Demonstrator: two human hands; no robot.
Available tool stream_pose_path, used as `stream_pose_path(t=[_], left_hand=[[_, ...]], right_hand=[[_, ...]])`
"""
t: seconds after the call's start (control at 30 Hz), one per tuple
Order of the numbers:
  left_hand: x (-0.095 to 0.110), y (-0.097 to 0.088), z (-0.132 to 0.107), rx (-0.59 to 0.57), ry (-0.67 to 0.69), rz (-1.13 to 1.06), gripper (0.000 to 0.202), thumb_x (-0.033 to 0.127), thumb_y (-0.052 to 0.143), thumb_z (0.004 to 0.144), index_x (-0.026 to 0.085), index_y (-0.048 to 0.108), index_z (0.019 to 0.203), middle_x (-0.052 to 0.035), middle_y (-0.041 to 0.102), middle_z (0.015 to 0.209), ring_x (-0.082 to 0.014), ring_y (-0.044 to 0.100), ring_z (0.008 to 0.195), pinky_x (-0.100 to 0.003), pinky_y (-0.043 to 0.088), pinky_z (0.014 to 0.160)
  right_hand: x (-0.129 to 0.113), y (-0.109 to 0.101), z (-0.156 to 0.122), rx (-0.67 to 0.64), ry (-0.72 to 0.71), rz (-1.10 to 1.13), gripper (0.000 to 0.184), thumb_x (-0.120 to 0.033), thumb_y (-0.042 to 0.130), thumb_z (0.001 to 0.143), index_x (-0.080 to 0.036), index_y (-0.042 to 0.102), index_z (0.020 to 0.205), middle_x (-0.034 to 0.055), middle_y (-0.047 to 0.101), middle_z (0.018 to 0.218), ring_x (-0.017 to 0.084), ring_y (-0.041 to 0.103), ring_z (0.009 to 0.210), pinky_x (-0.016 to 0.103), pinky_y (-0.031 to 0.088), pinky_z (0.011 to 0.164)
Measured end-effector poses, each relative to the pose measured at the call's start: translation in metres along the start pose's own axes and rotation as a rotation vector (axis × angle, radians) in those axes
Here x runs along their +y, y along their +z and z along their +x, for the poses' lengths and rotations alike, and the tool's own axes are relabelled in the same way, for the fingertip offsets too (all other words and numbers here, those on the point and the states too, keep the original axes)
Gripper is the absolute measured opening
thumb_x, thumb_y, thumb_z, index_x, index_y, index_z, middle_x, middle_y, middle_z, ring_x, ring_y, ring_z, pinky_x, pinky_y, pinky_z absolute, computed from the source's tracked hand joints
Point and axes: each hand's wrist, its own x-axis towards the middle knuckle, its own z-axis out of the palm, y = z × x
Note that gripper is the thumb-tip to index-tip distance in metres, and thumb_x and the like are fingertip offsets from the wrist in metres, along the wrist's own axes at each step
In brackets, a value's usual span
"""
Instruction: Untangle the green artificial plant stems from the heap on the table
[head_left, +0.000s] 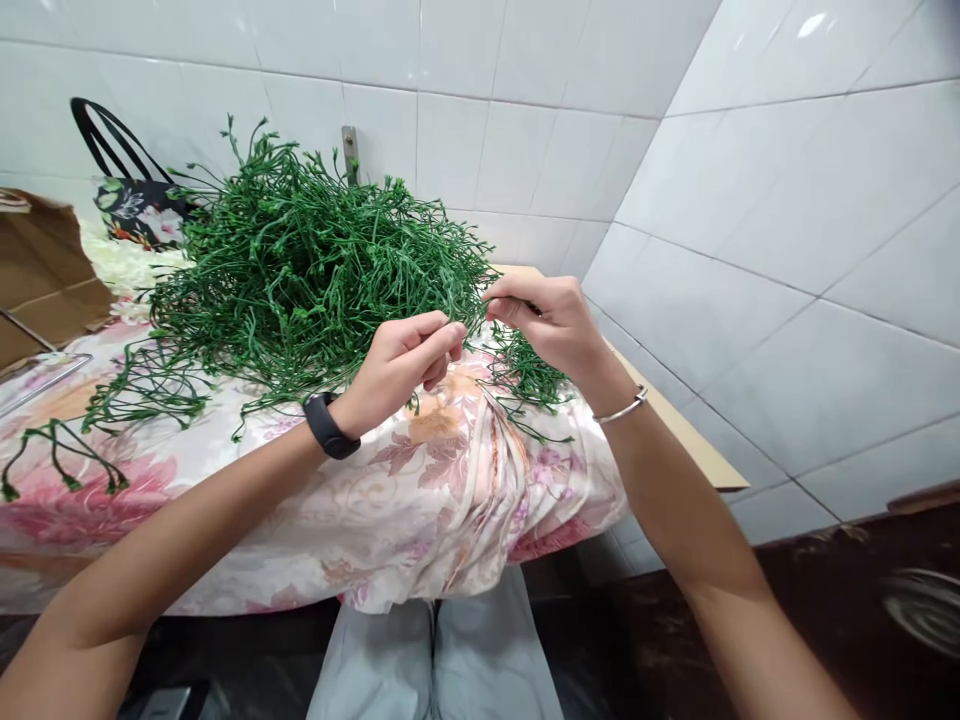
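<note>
My left hand (412,350), with a black band at the wrist, is closed in a pinch in front of a big heap of green artificial stems (322,260). A green tip shows just below its fingers. Close by to the right, my right hand (547,315) pinches too, with a thin dark green piece between thumb and fingers; its wrist wears a silver bangle. The fingers hide most of what both hands hold, but it looks like a green artificial stem. Under the right hand lies a smaller bunch of green stems (529,370) on the flowered cloth (367,500).
Loose stems (67,455) lie at the left on the cloth. Behind them are pale artificial flowers (127,265), a brown cardboard box (49,270) and a black floral bag (142,212). A board edge (697,455) juts out at the right, beside the tiled wall (810,220).
</note>
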Motion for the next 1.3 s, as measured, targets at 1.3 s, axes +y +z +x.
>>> stream_pose_path(t=[1.3], left_hand=[[-0.005, -0.007, 0.001, -0.011, -0.002, 0.234, 0.015, 0.023, 0.056, 0.075, 0.016, 0.046, 0.066, 0.0029, 0.038, 0.064, -0.0082, 0.036, 0.060, -0.021, 0.030, 0.055]], right_hand=[[-0.020, 0.004, -0.009, -0.290, 0.000, -0.068, 0.018, -0.022, 0.042, 0.088, -0.015, 0.051, 0.073, 0.0007, 0.049, 0.067, 0.010, 0.041, 0.062, 0.023, 0.034, 0.059]])
